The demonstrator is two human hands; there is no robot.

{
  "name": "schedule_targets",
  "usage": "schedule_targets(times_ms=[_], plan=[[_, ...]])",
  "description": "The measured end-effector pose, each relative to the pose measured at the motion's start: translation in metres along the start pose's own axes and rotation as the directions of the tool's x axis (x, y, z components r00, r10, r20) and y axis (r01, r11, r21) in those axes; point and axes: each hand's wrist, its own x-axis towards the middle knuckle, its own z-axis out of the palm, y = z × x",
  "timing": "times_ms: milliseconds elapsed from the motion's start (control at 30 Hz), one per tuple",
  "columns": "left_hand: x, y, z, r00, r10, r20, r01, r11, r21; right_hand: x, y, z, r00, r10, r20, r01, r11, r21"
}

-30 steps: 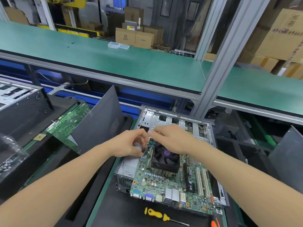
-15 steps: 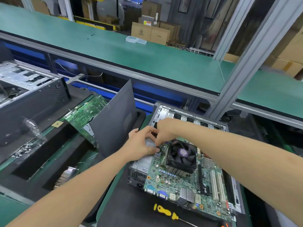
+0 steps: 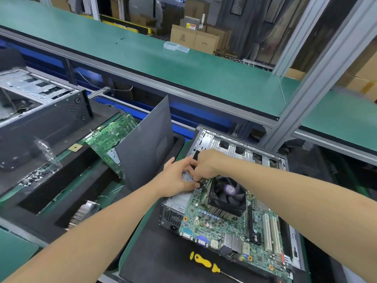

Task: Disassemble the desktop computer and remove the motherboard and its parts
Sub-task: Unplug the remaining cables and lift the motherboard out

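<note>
Two hands meet at the far-left edge of the green motherboard (image 3: 224,227). My right hand (image 3: 206,166) pinches a small dark plug (image 3: 201,182) beside the black cooler fan (image 3: 227,193); my left hand's (image 3: 175,178) grip I cannot tell. Board and fan sit in the opened grey metal case (image 3: 230,144); most remains, I judge.

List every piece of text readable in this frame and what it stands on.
Nothing can be read.
Purple fan sticker: print blurred.
Cardboard box: logo too small.
Red-and-yellow box label: too small.
Motherboard: markings too small.
</note>
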Motion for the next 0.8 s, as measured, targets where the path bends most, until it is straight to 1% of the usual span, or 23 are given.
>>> schedule_targets(times_ms=[100,233,333,467,633,733,800], plan=[[-0.0008,-0.0013,0.0010,1.000,-0.002,0.008,0.003,1.000,-0.018,-0.0025,0.0005,0.0036,1.000,-0.008,0.022,0.007,1.000,0.012],[-0.0022,-0.0014,0.0011,1.000,-0.002,0.014,0.003,1.000,-0.025,-0.0012,0.0019,0.0037,0.998,0.034,0.046,-0.039,0.993,0.112],[-0.0021,0.0002,0.0004,1.000,0.000,0.028,0.001,1.000,-0.019,-0.0027,0.0029,0.0051,0.996,0.035,0.081,-0.046,0.989,0.141],[-0.0037,0.0026,-0.0023,0.999,0.000,0.040,0.001,1.000,-0.021,-0.0047,0.0057,0.0051,0.994,0.031,0.104,-0.055,0.971,0.233],[-0.0038,0.0032,-0.0015,1.000,0.001,0.030,0.000,1.000,-0.027,-0.0066,0.0087,0.0052,0.994,0.024,0.105,-0.054,0.956,0.288],[-0.0041,0.0040,-0.0027,0.999,0.008,0.031,-0.007,1.000,-0.014,-0.0085,0.0078,0.0041,0.995,-0.005,0.100,-0.020,0.967,0.255],[-0.0036,0.0053,-0.0036,0.999,0.013,0.039,-0.014,1.000,0.003,-0.0100,0.0085,-0.0021,0.995,0.001,0.100,-0.029,0.960,0.279]])
